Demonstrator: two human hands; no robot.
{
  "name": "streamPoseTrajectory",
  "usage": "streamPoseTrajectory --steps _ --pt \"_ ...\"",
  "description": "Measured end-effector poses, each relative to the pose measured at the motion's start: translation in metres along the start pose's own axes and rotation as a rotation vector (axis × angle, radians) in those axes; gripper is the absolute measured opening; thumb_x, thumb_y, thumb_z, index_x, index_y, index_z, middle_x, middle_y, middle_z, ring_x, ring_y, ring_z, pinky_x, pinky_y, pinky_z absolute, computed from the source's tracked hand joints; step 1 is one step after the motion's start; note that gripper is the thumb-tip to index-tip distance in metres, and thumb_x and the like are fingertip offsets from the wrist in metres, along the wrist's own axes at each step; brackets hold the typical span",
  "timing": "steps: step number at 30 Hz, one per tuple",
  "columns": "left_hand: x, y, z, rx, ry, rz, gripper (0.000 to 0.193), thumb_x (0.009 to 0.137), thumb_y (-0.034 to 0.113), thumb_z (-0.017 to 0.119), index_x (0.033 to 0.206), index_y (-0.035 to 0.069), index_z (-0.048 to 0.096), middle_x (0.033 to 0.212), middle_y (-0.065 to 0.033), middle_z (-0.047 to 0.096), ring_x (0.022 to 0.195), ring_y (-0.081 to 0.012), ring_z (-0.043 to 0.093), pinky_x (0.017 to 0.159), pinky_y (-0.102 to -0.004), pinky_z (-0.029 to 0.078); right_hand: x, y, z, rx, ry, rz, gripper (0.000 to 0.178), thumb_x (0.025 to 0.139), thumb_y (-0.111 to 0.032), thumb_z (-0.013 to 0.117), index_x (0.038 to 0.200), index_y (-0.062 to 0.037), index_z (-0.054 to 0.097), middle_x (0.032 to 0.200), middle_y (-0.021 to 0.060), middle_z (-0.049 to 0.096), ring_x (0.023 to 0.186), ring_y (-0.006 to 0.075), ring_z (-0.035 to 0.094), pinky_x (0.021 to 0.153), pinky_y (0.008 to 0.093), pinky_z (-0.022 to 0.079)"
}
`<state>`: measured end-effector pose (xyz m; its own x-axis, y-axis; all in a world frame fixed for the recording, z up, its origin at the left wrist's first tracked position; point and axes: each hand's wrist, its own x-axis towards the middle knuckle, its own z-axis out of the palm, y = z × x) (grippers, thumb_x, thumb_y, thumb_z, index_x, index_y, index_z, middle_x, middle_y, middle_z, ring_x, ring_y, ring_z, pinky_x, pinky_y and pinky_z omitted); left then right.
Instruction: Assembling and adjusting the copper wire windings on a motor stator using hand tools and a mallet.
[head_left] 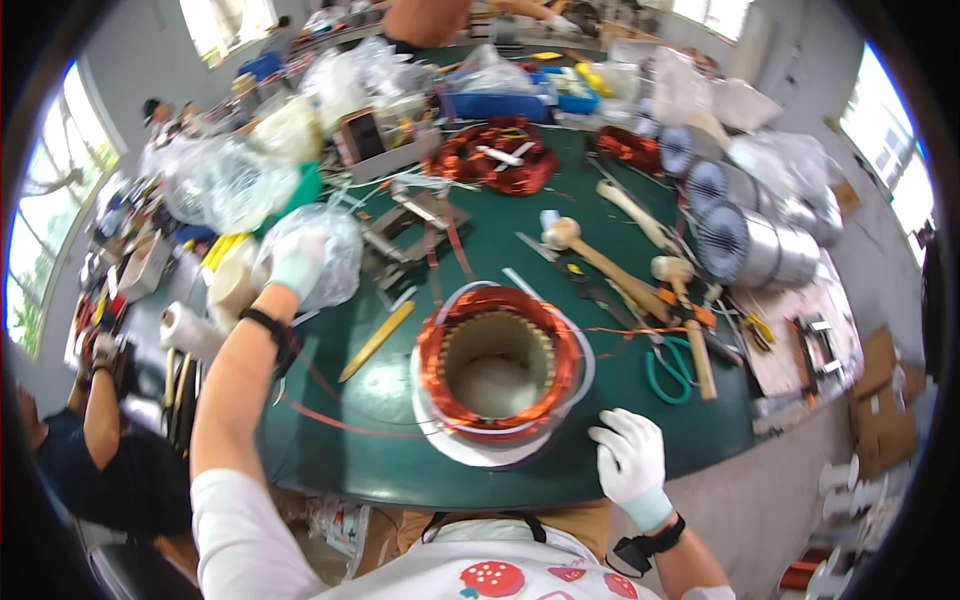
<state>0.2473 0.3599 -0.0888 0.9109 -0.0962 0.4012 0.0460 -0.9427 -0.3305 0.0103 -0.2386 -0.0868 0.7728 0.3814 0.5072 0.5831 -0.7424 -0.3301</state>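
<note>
Stator w/ copper windings [497,360] mid-frame on green table [400,470]. Left hand [297,262], gloved, reaching into clear plastic bag [330,250], left of centre; grip hidden, can't tell. Right hand [628,455] loosely curled, holding nothing, resting on table lower right, just beside stator.

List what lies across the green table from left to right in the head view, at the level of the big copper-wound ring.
Left hand in a clear plastic bag → yellow strip → copper-wound stator ring → green-handled scissors → wooden mallet → metal bracket.
</note>
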Motion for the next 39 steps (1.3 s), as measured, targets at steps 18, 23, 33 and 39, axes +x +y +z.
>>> streamPoseTrajectory --steps 18,23,33,39 --pt "-0.113 0.028 -0.268 -0.312 0.229 -0.093 0.031 0.096 0.007 0.057 0.126 0.012 0.063 0.103 -0.0153 0.067 0.093 -0.0371 0.068 0.080 -0.0454 0.054 0.073 0.094 -0.035 -0.326 -0.493 -0.381 0.057 0.084 -0.015 0.066 0.140 -0.0159 0.058 0.144 0.0137 0.055 0.139 0.0368 0.045 0.117 0.0528 0.035" --pt "-0.058 0.067 -0.223 -0.522 0.143 0.146 0.033 0.093 0.006 0.060 0.125 0.013 0.064 0.103 -0.0143 0.066 0.093 -0.0369 0.067 0.080 -0.0416 0.055 0.124 0.131 -0.031 -0.603 -0.459 -0.113 0.051 0.085 -0.013 0.060 0.136 -0.0103 0.060 0.137 0.0110 0.060 0.133 0.0295 0.050 0.113 0.0464 0.035" --pt "0.067 0.237 -0.173 -0.396 -0.167 0.871 0.021 0.095 0.026 0.063 0.113 0.015 0.064 0.090 -0.0087 0.069 0.086 -0.0310 0.071 0.073 -0.0435 0.057 0.106 0.075 0.016 0.384 -0.210 0.195 0.044 0.094 -0.006 0.060 0.137 0.0003 0.060 0.132 0.0209 0.065 0.127 0.0376 0.059 0.111 0.0427 0.046" --pt "0.075 0.299 -0.136 -0.303 -0.205 1.255 0.026 0.096 0.030 0.059 0.119 0.019 0.065 0.083 -0.0055 0.067 0.078 -0.0290 0.071 0.066 -0.0452 0.054 0.132 0.080 0.038 0.145 -0.092 -0.008 0.051 0.088 -0.013 0.065 0.138 -0.0025 0.057 0.130 0.0231 0.063 0.121 0.0414 0.059 0.106 0.0477 0.047"
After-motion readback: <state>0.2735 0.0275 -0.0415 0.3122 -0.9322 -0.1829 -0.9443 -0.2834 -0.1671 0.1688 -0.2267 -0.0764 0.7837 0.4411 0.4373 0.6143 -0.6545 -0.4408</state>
